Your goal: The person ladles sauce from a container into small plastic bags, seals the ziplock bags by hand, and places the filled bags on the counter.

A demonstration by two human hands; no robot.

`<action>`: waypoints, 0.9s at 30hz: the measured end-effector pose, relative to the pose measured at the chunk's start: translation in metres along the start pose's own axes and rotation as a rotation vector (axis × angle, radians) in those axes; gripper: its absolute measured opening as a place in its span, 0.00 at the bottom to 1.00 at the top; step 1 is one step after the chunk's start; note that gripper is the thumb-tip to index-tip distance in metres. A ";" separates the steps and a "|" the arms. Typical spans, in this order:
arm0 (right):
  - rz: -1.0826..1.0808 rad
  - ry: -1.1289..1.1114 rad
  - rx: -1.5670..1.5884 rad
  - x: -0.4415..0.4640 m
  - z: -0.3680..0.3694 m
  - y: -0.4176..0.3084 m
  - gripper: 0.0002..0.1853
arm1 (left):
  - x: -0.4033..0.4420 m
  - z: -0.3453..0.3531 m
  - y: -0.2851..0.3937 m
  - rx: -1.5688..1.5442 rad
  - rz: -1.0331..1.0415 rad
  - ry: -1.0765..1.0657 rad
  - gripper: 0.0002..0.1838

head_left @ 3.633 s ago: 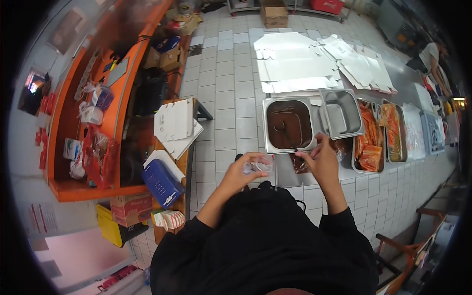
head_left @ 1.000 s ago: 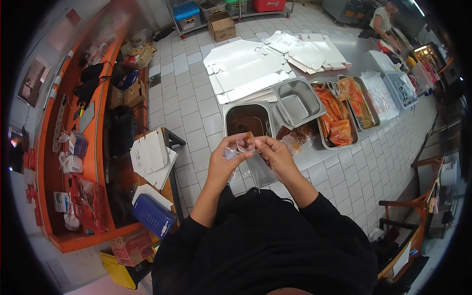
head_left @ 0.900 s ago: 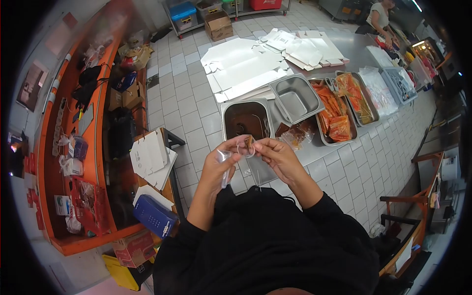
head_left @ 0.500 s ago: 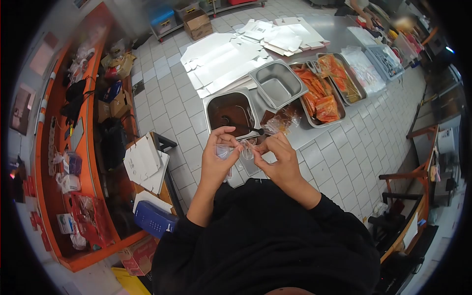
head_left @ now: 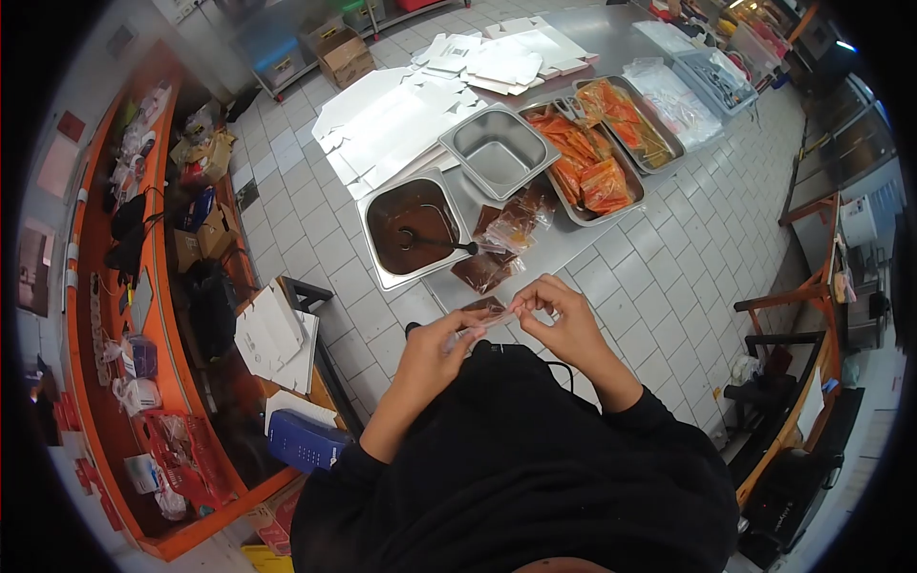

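Observation:
Both my hands pinch a small clear plastic bag (head_left: 494, 322) between them, close to my body at the table's front edge. My left hand (head_left: 430, 358) grips the left part of the bag, fingers closed. On the other side, my right hand (head_left: 565, 328) pinches the right end with thumb and fingertips. Just beyond are several flat clear packets of brown sauce (head_left: 480, 273). To their left stands a steel pan (head_left: 369, 229) of dark brown sauce, with a black-handled ladle (head_left: 449, 243) resting in it.
A steel pan without contents (head_left: 500, 151) stands behind the packets. Two steel trays hold orange-red packets (head_left: 604, 186), with scissors (head_left: 571, 108) between. White flat cardboard (head_left: 382, 119) covers the back left. Clear bags (head_left: 673, 100) lie right, beside a grey-blue crate (head_left: 712, 81).
My hands have come down, nearer my body, and the bag is now stretched between them. More of the brown packets show. The whole view has shifted slightly.

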State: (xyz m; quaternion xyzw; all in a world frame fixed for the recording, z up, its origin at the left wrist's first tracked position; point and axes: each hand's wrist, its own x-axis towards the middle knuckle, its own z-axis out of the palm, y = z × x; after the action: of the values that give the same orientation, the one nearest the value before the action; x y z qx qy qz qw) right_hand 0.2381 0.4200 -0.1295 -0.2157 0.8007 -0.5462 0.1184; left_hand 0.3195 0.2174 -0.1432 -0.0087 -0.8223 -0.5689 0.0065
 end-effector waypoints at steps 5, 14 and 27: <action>0.015 -0.052 0.113 -0.011 -0.007 -0.019 0.08 | -0.003 -0.006 0.006 -0.431 -0.196 0.068 0.05; -0.253 -0.149 -0.095 -0.013 -0.004 -0.030 0.06 | -0.019 -0.017 0.024 -0.381 -0.170 0.070 0.05; -0.278 -0.132 -0.204 -0.011 0.012 -0.047 0.06 | -0.001 -0.021 0.017 -0.037 0.190 0.005 0.05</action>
State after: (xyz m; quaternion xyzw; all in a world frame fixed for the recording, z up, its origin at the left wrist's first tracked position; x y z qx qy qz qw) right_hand 0.2634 0.4008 -0.0911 -0.3706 0.8049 -0.4579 0.0713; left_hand 0.3209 0.2036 -0.1195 -0.0856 -0.8072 -0.5808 0.0622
